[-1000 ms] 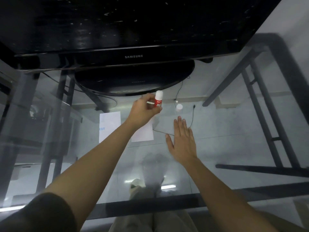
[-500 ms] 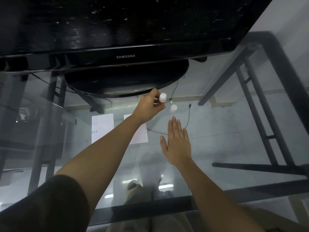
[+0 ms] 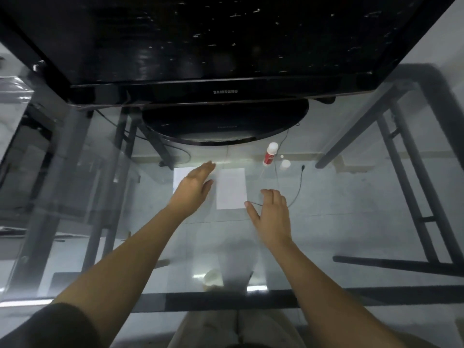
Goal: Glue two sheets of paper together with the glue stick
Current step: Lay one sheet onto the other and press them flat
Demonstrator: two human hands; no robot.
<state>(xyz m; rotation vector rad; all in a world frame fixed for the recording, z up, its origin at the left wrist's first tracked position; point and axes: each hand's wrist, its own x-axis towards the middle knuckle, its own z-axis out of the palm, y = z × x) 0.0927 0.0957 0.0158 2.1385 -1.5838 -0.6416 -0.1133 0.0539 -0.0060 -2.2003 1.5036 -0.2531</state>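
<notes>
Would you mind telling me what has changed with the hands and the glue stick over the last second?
The left hand has let go of the glue stick, which now stands on the glass table behind the papers, and has come down over the left sheet. The right hand has curled its fingers beside the right sheet. The white cap and both sheets lie as before.

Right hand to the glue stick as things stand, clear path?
Probably yes. The right hand is empty and open, and the glue stick stands upright beyond it on the glass table. Only bare glass and the small white cap lie between.
</notes>
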